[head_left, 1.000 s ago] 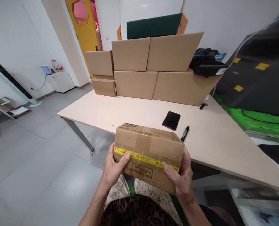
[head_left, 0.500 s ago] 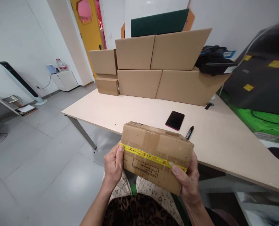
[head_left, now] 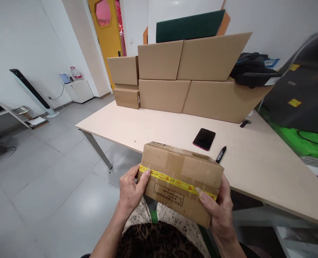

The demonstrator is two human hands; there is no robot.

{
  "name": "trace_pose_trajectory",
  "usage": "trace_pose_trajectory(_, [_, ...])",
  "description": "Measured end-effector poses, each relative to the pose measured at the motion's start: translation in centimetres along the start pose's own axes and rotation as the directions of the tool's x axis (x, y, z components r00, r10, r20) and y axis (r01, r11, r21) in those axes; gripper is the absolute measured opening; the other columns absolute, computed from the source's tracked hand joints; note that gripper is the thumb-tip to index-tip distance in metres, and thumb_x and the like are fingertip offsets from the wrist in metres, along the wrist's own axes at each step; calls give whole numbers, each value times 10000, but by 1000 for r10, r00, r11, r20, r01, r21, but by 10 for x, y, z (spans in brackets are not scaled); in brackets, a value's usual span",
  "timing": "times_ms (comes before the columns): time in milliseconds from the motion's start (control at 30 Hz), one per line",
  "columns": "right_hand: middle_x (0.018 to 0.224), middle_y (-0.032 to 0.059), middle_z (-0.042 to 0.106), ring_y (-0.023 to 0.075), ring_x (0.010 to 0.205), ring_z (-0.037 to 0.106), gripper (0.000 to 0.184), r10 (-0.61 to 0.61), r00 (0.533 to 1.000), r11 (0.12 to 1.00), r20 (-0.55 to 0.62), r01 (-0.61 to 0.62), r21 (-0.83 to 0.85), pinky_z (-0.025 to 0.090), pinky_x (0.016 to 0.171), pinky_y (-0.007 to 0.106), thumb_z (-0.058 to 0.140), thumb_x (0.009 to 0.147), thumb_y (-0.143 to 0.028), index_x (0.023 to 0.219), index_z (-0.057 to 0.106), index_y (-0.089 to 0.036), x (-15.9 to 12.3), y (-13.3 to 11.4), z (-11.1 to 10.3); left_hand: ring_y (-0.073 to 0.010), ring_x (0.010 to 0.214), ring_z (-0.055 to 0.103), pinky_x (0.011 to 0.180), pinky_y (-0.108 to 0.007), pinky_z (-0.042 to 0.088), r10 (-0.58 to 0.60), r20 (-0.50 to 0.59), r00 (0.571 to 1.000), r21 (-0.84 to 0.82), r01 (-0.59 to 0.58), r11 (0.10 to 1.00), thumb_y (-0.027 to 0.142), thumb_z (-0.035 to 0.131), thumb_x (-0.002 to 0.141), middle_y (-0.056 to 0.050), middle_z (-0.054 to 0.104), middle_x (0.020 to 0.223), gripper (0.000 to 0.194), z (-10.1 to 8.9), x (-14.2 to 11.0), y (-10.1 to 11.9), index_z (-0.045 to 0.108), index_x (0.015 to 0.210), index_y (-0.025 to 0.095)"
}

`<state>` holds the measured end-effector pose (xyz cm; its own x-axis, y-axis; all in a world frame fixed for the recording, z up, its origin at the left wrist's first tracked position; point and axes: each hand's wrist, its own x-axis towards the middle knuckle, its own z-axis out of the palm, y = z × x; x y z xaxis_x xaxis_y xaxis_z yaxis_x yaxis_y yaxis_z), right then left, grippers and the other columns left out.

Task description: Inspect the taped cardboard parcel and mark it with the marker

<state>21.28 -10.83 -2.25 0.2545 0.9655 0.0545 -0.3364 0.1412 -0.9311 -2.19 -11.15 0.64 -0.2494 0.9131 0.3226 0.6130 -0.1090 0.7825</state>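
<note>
A small brown cardboard box (head_left: pixel 180 163) is held tilted in front of my lap, at the near edge of the table. Yellow tape (head_left: pixel 172 180) with red print runs along its facing side, above a printed black frame. My left hand (head_left: pixel 132 188) grips the left end, its thumb lying on the tape. At the right end my right hand (head_left: pixel 219 206) is wrapped round the corner, thumb pressed on the tape. The fingers behind the box are mostly hidden. Just beyond the box lie a black marker (head_left: pixel 221 154) and a dark phone (head_left: pixel 204 139).
Large cardboard boxes (head_left: pixel 161 95) are stacked along the back of the pale table (head_left: pixel 107 120), a dark green box (head_left: pixel 188 27) on top. A black bag (head_left: pixel 255 73) rests at the stack's right. Right of the table stands a large dark case (head_left: pixel 298 79) on something green.
My left thumb has slid further right onto the tape. The box has shifted slightly right and down in view, while the whole scene has moved a little right.
</note>
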Motion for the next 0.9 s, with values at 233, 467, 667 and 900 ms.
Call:
trace_pose_trajectory(233, [1446, 97, 610, 367, 1225, 621, 846, 18, 1000, 1000, 2, -18, 20, 560, 924, 469, 840, 720, -380, 1489, 491, -323, 0, -2, 4, -212, 929, 720, 801, -294, 510, 61, -6, 998, -12, -61, 998, 405, 452, 1036, -73, 795, 1087, 391, -1, 0, -7, 771, 1119, 194])
trace_pose_trajectory(467, [1467, 97, 585, 364, 1222, 618, 880, 64, 998, 997, -25, -63, 33, 558, 933, 471, 860, 690, -395, 1486, 492, -330, -1, -1, 4, -201, 757, 698, 703, -286, 486, 87, 2, 996, 62, -87, 994, 379, 391, 1048, -71, 776, 863, 437, -4, 4, -6, 765, 913, 199])
trace_pose_trajectory(667, [1453, 96, 596, 370, 1230, 615, 881, 98, 994, 995, -46, -97, 24, 563, 929, 477, 847, 702, -408, 1499, 480, -328, -2, -4, 6, -196, 718, 681, 683, -277, 478, 70, -25, 997, 39, -69, 997, 363, 359, 1051, -39, 641, 629, 508, -5, 8, -2, 604, 630, 219])
trace_pose_trajectory(900, [1407, 93, 632, 344, 1134, 666, 867, 127, 990, 992, -64, -125, 32, 580, 879, 447, 853, 697, -420, 1483, 499, -327, 0, -3, 4, -205, 802, 714, 707, -289, 518, 27, -19, 999, -50, -28, 998, 418, 311, 1064, -60, 768, 846, 524, -5, 5, -7, 748, 873, 200])
